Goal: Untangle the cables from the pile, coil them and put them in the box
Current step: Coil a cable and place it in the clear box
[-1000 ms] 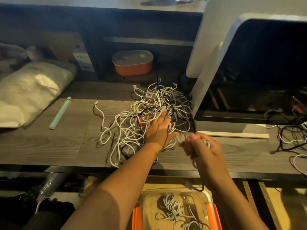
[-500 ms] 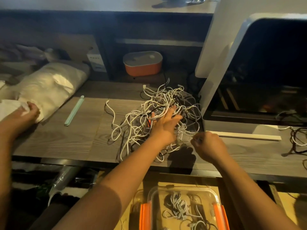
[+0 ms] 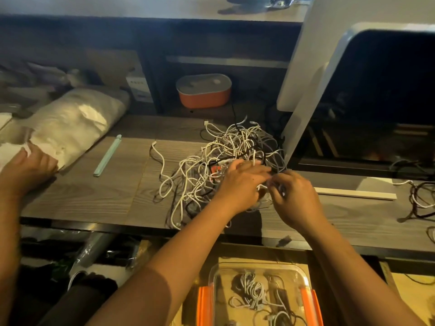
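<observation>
Cable pile point(image 3: 219, 161): tangled on the counter point(image 3: 94, 198), mid-front. Your left hand point(image 3: 240, 184): fingers straight, resting on the pile. Your right hand point(image 3: 294, 198): fingers curled, pinching strands at its near edge. Box point(image 3: 259, 266): clear, below the counter edge, holding coiled cables point(image 3: 251, 290).

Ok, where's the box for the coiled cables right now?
Head view, bottom centre: the clear box sits below the table's front edge, nearer the person than the cable pile.

The right hand point(image 3: 292, 196) has moved in against the left hand point(image 3: 240, 182) at the cable pile point(image 3: 211, 161).
</observation>
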### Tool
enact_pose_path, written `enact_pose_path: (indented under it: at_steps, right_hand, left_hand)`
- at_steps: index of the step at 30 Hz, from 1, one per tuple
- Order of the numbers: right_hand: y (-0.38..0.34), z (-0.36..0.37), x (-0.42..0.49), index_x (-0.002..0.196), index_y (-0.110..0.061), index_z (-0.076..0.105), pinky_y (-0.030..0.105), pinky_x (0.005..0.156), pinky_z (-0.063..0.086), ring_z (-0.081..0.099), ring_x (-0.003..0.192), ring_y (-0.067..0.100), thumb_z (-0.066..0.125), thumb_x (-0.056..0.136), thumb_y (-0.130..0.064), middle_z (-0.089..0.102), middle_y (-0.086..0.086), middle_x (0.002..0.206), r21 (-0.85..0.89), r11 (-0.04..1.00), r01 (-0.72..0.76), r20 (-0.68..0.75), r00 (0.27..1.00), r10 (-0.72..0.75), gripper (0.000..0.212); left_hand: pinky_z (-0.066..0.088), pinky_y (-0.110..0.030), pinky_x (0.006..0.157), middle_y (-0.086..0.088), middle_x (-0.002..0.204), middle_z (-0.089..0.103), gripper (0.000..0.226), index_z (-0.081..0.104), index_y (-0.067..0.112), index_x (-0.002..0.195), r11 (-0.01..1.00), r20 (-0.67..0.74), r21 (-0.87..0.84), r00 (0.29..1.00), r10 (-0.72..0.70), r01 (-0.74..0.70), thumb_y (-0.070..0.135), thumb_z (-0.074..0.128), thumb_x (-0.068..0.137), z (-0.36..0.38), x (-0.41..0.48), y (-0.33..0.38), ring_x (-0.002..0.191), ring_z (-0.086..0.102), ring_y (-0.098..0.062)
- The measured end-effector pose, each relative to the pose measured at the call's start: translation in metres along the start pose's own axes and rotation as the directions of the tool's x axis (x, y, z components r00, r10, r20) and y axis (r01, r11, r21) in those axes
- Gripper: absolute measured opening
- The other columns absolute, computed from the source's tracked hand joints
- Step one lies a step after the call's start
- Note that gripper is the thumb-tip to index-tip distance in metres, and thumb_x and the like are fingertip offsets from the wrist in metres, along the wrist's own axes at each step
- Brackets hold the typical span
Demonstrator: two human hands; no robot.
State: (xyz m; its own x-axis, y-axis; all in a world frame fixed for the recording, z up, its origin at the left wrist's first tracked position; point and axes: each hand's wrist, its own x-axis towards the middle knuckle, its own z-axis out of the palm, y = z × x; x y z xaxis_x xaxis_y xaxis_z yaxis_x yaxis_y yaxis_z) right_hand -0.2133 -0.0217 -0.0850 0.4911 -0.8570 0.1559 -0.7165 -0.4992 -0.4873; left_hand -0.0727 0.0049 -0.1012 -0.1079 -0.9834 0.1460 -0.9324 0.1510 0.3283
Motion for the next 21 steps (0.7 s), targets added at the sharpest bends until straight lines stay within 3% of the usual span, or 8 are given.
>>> enact_pose_path:
  at_steps: [3,5,7,11,14,17,19,21]
  right_hand:
    - [-0.007,0.001,-0.003,0.091,-0.019,0.067,0.017,0.078,0.044,0.056,0.098,0.004,0.053,0.095,-0.017,0.06,-0.009,0.116,0.41,0.907,-0.092,0.027,0.996,0.089,0.016]
    - [-0.015,0.0,-0.012,0.09,-0.021,0.068,0.017,0.068,0.048,0.062,0.095,0.009,0.049,0.097,-0.016,0.066,-0.006,0.112,0.729,0.642,-0.237,0.091,0.963,0.253,0.02]
    - [-0.021,0.002,-0.021,0.093,-0.016,0.068,0.017,0.06,0.05,0.066,0.09,0.015,0.048,0.097,-0.018,0.07,0.002,0.103,0.875,0.377,-0.303,0.152,0.913,0.38,0.02]
    - [-0.022,0.007,-0.024,0.088,-0.014,0.065,0.028,0.067,0.048,0.063,0.085,0.02,0.045,0.097,-0.019,0.069,0.008,0.097,0.95,0.014,-0.313,0.254,0.794,0.553,0.022]
    - [-0.016,0.006,-0.016,0.096,-0.008,0.057,0.026,0.068,0.056,0.065,0.081,0.019,0.04,0.1,-0.019,0.067,0.011,0.094,0.941,-0.24,-0.24,0.337,0.733,0.59,0.02]
    - [-0.006,0.004,-0.004,0.105,-0.006,0.054,0.022,0.061,0.054,0.065,0.074,0.018,0.039,0.101,-0.024,0.065,0.013,0.097,0.891,-0.375,-0.256,0.442,0.678,0.587,0.024]
    - [0.0,-0.001,0.0,0.099,-0.007,0.055,0.02,0.061,0.049,0.062,0.069,0.016,0.037,0.101,-0.028,0.064,0.012,0.094,0.834,-0.496,-0.244,0.52,0.65,0.555,0.028]
    - [0.006,-0.007,0.002,0.096,-0.009,0.057,0.02,0.064,0.05,0.062,0.071,0.015,0.038,0.101,-0.029,0.065,0.011,0.095,0.823,-0.5,-0.268,0.542,0.634,0.552,0.029]
  left_hand:
    - [0.011,-0.038,0.115,0.002,0.127,0.056,0.028,0.061,0.018,0.116,0.993,-0.092,-0.099,0.993,-0.08,0.071,0.014,0.055,0.089,0.013,0.005,-0.002,0.122,0.047,-0.02]
    - [0.01,-0.039,0.115,0.0,0.122,0.059,0.024,0.062,0.015,0.111,0.985,-0.127,-0.138,0.984,-0.124,0.106,0.014,0.057,0.088,0.019,0.007,-0.002,0.117,0.051,-0.021]
    - [0.007,-0.037,0.115,-0.001,0.119,0.059,0.022,0.061,0.013,0.106,0.977,-0.123,-0.168,0.98,-0.154,0.132,0.012,0.061,0.084,0.021,0.011,-0.003,0.115,0.051,-0.022]
    - [0.012,-0.032,0.104,0.0,0.107,0.049,0.027,0.05,0.016,0.095,0.956,-0.006,-0.237,0.984,-0.179,0.172,0.025,0.07,0.079,0.022,0.013,-0.003,0.105,0.04,-0.019]
    - [0.018,-0.031,0.092,0.005,0.099,0.035,0.033,0.039,0.022,0.094,0.949,-0.028,-0.276,0.986,-0.167,0.153,0.035,0.067,0.084,0.025,0.01,0.0,0.092,0.027,-0.011]
    - [0.017,-0.025,0.084,0.009,0.1,0.035,0.038,0.047,0.019,0.104,0.931,-0.055,-0.331,0.981,-0.184,0.156,0.032,0.072,0.078,0.026,0.005,0.001,0.095,0.028,-0.009]
    - [0.021,-0.025,0.082,0.008,0.104,0.038,0.041,0.048,0.02,0.112,0.863,-0.027,-0.441,0.957,-0.288,0.247,0.033,0.07,0.081,0.025,0.001,-0.001,0.102,0.026,-0.008]
    - [0.023,-0.027,0.084,0.007,0.105,0.042,0.035,0.05,0.02,0.115,0.848,-0.026,-0.455,0.948,-0.318,0.272,0.033,0.065,0.086,0.023,-0.002,-0.007,0.096,0.017,-0.001]
